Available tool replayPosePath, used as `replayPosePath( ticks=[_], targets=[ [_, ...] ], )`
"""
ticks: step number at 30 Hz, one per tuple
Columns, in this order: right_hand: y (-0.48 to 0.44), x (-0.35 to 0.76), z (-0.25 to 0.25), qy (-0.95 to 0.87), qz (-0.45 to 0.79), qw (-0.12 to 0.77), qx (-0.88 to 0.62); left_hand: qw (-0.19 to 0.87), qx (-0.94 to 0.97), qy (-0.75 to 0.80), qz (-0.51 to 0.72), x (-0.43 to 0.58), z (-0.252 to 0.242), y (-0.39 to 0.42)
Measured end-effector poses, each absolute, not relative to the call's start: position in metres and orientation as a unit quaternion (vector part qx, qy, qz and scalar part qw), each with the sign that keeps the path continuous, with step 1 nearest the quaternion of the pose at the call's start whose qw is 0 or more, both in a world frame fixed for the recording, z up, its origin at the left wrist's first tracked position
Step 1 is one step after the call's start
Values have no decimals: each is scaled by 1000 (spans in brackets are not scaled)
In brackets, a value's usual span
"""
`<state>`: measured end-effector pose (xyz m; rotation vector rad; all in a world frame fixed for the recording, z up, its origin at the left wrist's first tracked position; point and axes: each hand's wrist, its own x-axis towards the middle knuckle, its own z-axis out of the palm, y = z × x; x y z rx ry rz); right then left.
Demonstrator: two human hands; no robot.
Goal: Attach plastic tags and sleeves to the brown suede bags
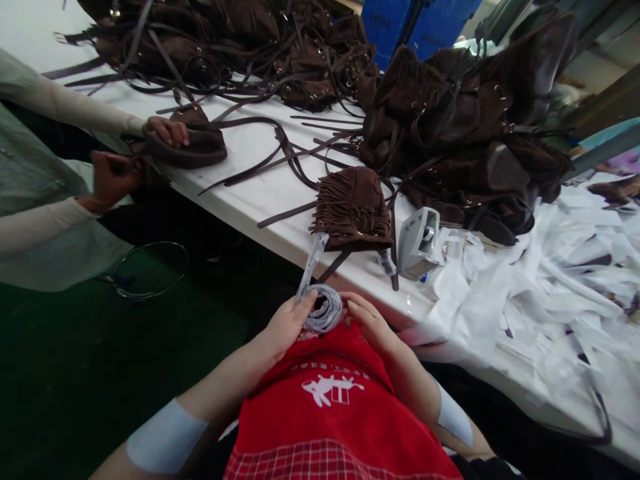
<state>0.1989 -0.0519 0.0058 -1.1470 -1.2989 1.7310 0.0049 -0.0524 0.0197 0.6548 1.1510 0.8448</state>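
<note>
A coiled roll of greyish, see-through plastic strip point(327, 310) is held in front of my red apron point(345, 363). My left hand point(290, 320) grips its left side, thumb on top. At the coil's right edge is my right hand point(367, 319), its fingers loosely bent and apart; whether they touch the coil is hard to see. From the coil, a loose plastic length point(313, 263) runs up to a small dark brown fringed bag point(353, 208) at the table's front edge. A second plastic-wrapped piece point(386, 262) hangs at the bag's right corner.
Brown bags with long straps point(445, 113) are heaped along the white table point(245, 200). Right of the fringed bag stands a grey tape dispenser point(419, 243), beside white paper scraps point(560, 267). At left, a co-worker's hands point(167, 131) handle another brown bag point(195, 150). Blue crates point(390, 23) stand behind.
</note>
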Motion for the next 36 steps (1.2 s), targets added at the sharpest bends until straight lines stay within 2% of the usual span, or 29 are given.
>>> replayPosePath(
  ticks=[2,4,6,8,11,16,19,24,29,32,36],
  targets=[
    [-58,193,-2,-409,724,353,-430,645,362,553,383,10,9,-53],
    [-63,184,-6,-350,727,392,-442,594,429,568,374,15,-1,-54],
    [-65,178,-8,-304,715,430,-460,587,466,553,364,17,-6,-53],
    [-64,176,-10,-286,709,441,-470,621,459,521,363,18,-6,-49],
    [-60,184,-12,-344,702,404,-474,677,421,493,348,16,-2,-38],
    [-44,199,-17,-472,705,295,-439,699,463,483,253,17,4,-17],
    [-34,204,-18,-482,722,278,-412,704,475,469,243,21,5,-15],
    [-34,204,-11,-423,724,346,-420,714,391,491,311,31,-1,-30],
    [-45,192,-11,-476,617,445,-442,689,286,547,381,35,-13,-42],
    [-45,186,-18,-481,588,458,-462,662,307,571,376,35,-14,-42],
    [-39,191,-23,-451,625,445,-456,685,335,559,326,30,-4,-30]
  ],
)
